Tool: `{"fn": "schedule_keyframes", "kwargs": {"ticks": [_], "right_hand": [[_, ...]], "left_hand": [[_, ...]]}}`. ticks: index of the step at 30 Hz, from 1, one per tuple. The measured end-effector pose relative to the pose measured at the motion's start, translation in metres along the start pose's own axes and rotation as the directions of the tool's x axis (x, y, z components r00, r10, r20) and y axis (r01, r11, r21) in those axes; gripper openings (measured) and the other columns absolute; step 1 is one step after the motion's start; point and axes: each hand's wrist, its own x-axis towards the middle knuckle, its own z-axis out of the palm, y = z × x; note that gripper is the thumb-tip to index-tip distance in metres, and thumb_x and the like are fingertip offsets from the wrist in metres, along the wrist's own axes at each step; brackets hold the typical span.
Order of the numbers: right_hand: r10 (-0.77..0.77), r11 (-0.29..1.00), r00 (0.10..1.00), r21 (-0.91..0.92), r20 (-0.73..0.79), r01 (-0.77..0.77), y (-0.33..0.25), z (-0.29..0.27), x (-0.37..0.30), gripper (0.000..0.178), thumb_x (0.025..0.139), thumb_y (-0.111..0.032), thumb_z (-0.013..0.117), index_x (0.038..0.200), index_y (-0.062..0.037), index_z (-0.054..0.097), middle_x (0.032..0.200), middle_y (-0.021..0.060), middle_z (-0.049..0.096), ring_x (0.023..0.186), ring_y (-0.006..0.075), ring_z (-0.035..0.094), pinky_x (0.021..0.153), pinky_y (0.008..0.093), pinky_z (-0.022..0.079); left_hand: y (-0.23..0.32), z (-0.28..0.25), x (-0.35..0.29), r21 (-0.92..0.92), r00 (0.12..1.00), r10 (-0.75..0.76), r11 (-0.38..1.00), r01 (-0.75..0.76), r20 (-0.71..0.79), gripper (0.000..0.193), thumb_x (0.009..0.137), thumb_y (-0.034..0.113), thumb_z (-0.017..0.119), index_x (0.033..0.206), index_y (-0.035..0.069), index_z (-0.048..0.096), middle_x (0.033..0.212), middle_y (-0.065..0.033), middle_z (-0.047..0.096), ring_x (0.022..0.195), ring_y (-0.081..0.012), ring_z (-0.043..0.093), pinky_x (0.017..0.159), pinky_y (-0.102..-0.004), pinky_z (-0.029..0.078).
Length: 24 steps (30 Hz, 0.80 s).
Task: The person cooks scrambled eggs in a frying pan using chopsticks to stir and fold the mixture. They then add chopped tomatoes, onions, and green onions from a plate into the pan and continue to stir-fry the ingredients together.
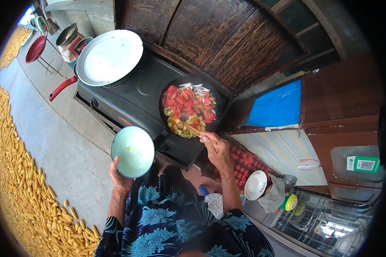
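The left hand [121, 176] grips the nearly bare bowl [137, 154], the right hand [217, 153] closes around chopsticks [192, 129] in the pan [219, 105] on the stove [116, 103], where red pieces [180, 103], white slices [197, 89] and yellow pieces [179, 129] already lie, seemingly not yet blended.

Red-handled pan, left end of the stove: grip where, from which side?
Probably mid-way along the red handle, coming from the left, beyond the stove. It juts clear past the stove's left edge, while the broad white cover hides most of the rim. The nearer left hand would have to be free first; it holds the bowl.
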Motion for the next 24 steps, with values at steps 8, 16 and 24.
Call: {"fn": "schedule_keyframes", "kwargs": {"ticks": [8, 16, 24], "right_hand": [[0.023, 0.996, 0.996, 0.088, -0.089, -0.015, -0.023, -0.014, 0.017, 0.021, 0.099, -0.012, 0.058, 0.110, 0.0050, 0.066, 0.089, 0.0137, 0.072, 0.079, 0.0170, 0.071, 0.072, 0.0271, 0.055], [-0.059, 0.994, 0.996, 0.100, 0.071, 0.052, 0.008, 0.019, 0.026, 0.020, 0.098, -0.010, 0.060, 0.114, 0.0016, 0.065, 0.096, 0.0139, 0.071, 0.083, 0.0171, 0.067, 0.074, 0.0271, 0.053], [0.084, 0.996, 0.980, 0.053, -0.178, -0.075, -0.016, -0.037, 0.006, 0.027, 0.101, -0.018, 0.056, 0.114, 0.0041, 0.066, 0.097, 0.0145, 0.073, 0.084, 0.0194, 0.071, 0.076, 0.0281, 0.056]], "left_hand": [[-0.002, 0.000, 0.002, 0.045, 0.999, 0.017, 0.999, -0.015, -0.040, 0.065, 0.084, 0.044, 0.067, 0.131, 0.002, 0.053, 0.124, -0.0111, 0.062, 0.113, -0.0291, 0.059, 0.096, -0.0454, 0.048], [-0.002, 0.000, 0.003, 0.020, 1.000, 0.025, 0.999, -0.025, -0.013, 0.058, 0.087, 0.042, 0.065, 0.129, 0.004, 0.055, 0.123, -0.0093, 0.063, 0.113, -0.0272, 0.059, 0.099, -0.0423, 0.047], [-0.001, -0.002, 0.003, 0.013, 0.999, -0.004, 1.000, 0.004, -0.044, 0.062, 0.085, 0.041, 0.068, 0.131, 0.002, 0.053, 0.124, -0.0107, 0.061, 0.114, -0.0290, 0.058, 0.097, -0.0439, 0.047]]}}
